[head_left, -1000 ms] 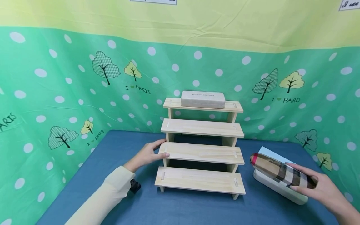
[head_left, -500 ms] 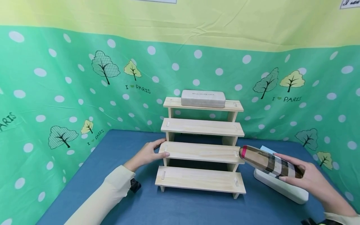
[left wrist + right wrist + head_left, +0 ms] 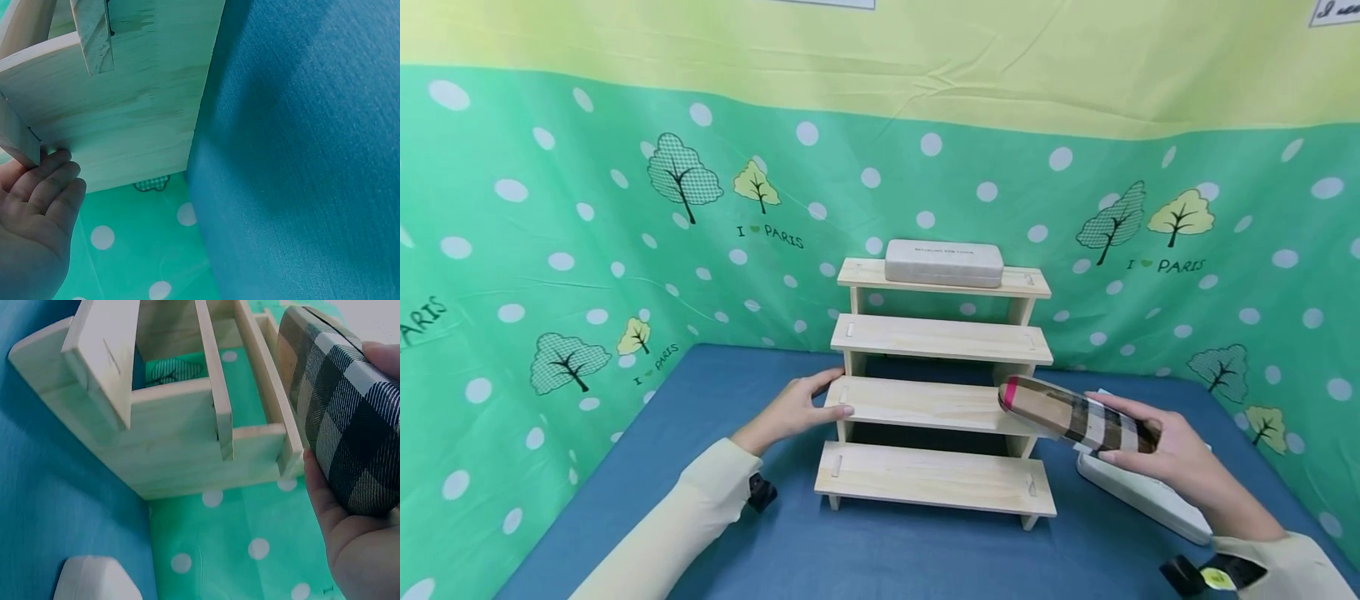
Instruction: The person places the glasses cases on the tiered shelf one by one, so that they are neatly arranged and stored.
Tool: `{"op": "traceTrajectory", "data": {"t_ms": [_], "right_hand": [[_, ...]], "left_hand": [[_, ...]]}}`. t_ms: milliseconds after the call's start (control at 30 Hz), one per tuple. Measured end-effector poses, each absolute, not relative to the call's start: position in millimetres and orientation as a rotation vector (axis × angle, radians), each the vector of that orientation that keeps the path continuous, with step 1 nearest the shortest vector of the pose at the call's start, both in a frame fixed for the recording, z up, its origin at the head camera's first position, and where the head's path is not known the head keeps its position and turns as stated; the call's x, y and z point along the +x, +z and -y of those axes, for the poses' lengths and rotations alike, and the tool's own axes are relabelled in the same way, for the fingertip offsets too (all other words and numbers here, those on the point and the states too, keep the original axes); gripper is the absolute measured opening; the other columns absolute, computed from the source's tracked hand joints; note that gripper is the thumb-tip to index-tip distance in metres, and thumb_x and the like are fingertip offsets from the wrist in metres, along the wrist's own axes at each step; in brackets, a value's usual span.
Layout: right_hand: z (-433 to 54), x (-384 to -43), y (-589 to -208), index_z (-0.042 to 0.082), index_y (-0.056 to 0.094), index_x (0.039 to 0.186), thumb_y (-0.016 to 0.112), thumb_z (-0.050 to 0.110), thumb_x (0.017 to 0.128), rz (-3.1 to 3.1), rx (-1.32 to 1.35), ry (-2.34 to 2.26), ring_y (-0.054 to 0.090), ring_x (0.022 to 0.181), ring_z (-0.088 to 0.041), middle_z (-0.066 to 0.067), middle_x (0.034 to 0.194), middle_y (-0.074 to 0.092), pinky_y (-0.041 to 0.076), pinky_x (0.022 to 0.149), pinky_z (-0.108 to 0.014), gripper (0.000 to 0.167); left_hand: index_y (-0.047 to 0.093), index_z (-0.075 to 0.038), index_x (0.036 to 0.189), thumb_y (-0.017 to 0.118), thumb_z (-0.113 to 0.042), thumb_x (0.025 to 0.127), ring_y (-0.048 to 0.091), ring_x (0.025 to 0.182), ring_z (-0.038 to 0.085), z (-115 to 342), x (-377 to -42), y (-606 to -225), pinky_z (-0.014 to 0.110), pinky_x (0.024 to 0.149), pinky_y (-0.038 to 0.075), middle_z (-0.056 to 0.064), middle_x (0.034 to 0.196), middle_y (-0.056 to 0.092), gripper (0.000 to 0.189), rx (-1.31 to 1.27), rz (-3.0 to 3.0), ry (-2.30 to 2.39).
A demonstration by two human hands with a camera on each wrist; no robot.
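My right hand [image 3: 1183,458] grips one end of a plaid glasses case [image 3: 1075,414], fingers along one side and thumb along the other. The case is held in the air, its pink-striped end in front of the right end of a four-step wooden display stand [image 3: 936,479]. The right wrist view shows its checked side [image 3: 350,419] close up, with the stand's boards beyond it. My left hand [image 3: 790,417] holds the left end of the second step from the bottom, thumb on top. In the left wrist view, its fingers [image 3: 56,194] curl beside the board.
A grey glasses case [image 3: 943,265] lies on the top step. On the blue table [image 3: 925,558], right of the stand, lies a white case [image 3: 1142,497], partly covered by my right hand. A green dotted cloth [image 3: 850,208] hangs behind the stand.
My right hand has carried the plaid glasses case left, from above the white case to the stand's right end. The left hand keeps its place on the stand.
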State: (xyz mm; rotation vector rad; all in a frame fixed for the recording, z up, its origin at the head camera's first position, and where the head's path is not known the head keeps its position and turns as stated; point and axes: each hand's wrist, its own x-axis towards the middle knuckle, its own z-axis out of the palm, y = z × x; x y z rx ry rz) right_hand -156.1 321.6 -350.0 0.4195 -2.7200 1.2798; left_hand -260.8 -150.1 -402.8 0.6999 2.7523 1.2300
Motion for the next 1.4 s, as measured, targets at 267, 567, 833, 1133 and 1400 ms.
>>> {"op": "traceTrajectory", "data": {"t_ms": [267,567,833,1133,1400], "right_hand": [[-300,-167,-342,0.006,0.05,0.136,0.074,0.01,0.08,2.689,0.539,1.31,0.058,0.083,-0.01,0.005,0.11,0.058,0.049,0.063,-0.027,0.061],[-282,-184,-327,0.004,0.05,0.136,0.074,0.011,0.079,2.711,0.626,1.341,0.055,0.084,-0.014,-0.017,0.112,0.055,0.049,0.063,-0.028,0.062],[-269,-198,-316,0.011,0.049,0.138,0.075,0.017,0.08,2.772,0.596,1.347,0.053,0.086,-0.02,-0.017,0.115,0.054,0.049,0.063,-0.029,0.063],[-257,-217,-308,0.012,0.051,0.136,0.077,0.016,0.078,2.756,0.639,1.417,0.052,0.092,-0.026,-0.016,0.117,0.053,0.051,0.069,-0.029,0.063],[-250,-234,-303,0.01,0.051,0.136,0.077,0.012,0.077,2.734,0.728,1.451,0.053,0.095,-0.026,-0.015,0.12,0.053,0.052,0.072,-0.028,0.064]], "left_hand": [[0.037,-0.001,0.143,0.068,-0.041,0.085,0.04,0.13,0.037,150,-259,-401,0.051,0.103,0.036,0.021,0.143,0.042,0.078,0.709,-2.748,1.223],[0.038,0.0,0.143,0.068,-0.041,0.085,0.041,0.13,0.037,150,-258,-400,0.051,0.102,0.036,0.021,0.142,0.042,0.077,0.721,-2.746,1.223],[0.037,0.0,0.143,0.068,-0.041,0.085,0.041,0.13,0.037,150,-258,-400,0.05,0.103,0.036,0.021,0.142,0.042,0.077,0.716,-2.742,1.232],[0.038,-0.001,0.143,0.068,-0.04,0.085,0.042,0.129,0.037,149,-259,-401,0.05,0.102,0.037,0.02,0.142,0.043,0.076,0.713,-2.749,1.235],[0.037,-0.001,0.144,0.068,-0.042,0.085,0.041,0.13,0.036,150,-261,-404,0.05,0.103,0.036,0.02,0.143,0.042,0.078,0.705,-2.746,1.239]]}}
